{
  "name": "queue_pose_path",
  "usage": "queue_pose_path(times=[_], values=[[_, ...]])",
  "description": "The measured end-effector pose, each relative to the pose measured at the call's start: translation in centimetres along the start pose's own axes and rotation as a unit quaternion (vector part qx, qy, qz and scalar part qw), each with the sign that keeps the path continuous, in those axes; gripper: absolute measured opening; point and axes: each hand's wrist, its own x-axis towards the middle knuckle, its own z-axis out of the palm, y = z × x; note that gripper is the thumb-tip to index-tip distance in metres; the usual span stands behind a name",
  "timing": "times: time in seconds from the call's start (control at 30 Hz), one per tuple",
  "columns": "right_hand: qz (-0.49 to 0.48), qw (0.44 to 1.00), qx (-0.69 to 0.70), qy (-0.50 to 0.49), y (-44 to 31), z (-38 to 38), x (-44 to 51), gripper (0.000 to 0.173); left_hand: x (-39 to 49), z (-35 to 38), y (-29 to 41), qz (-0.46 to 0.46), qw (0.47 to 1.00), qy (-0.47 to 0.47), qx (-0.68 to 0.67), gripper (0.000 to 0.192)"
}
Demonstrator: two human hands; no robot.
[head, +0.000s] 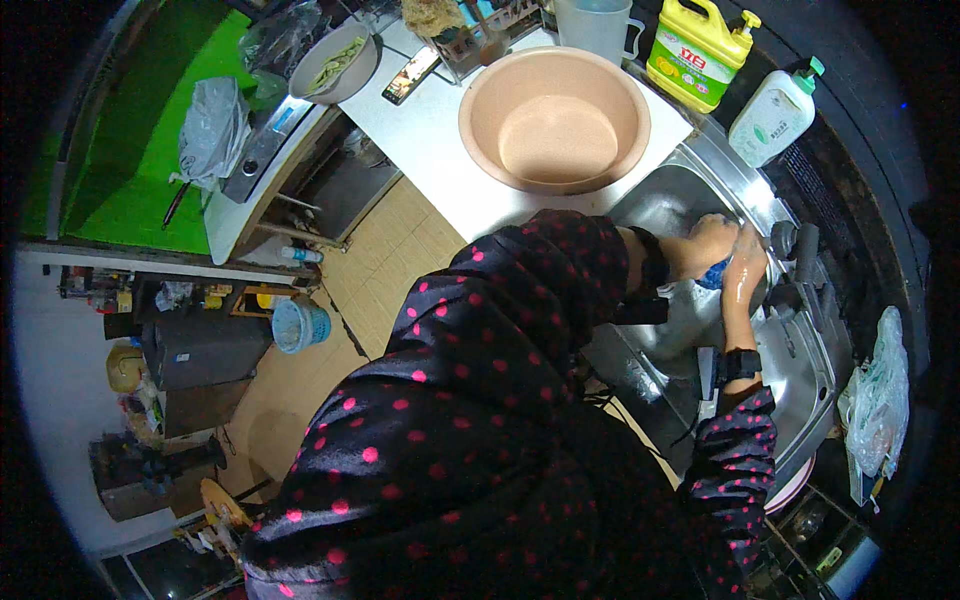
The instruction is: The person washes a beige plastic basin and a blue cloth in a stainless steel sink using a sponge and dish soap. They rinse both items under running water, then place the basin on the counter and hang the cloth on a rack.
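My left hand (712, 237) reaches in from the upper side over a stainless steel sink basin (664, 199). My right hand (745, 259), wet and shiny, comes up from below and meets it. Between them a bunched blue cloth or scrubber (714, 275) shows; most of it is hidden by the hands, which are closed about it. A black strap circles each wrist. The faucet (796, 241) sits just right of the hands, at the sink's back edge.
A large beige plastic basin (555, 120) rests on the white counter (442, 157) beside the sink. Behind stand a clear jug (592, 30), a yellow detergent jug (694, 64) and a white pump bottle (772, 120). A phone (411, 75) and a bowl of green vegetables (335, 64) lie farther left.
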Motion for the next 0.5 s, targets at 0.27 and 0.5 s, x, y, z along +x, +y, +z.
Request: queue_pose_path(times=[0.27,0.5], values=[[0.224,0.962,0.153,0.022,6.2,-0.9,2.3,0.043,0.4,-2.0,3.9,-0.098,0.95,-0.034,-0.293,0.039],[0.298,0.879,0.372,-0.007,1.7,-5.0,-0.3,0.018,1.4,-2.8,-0.8,0.045,0.964,-0.086,-0.246,0.026]])
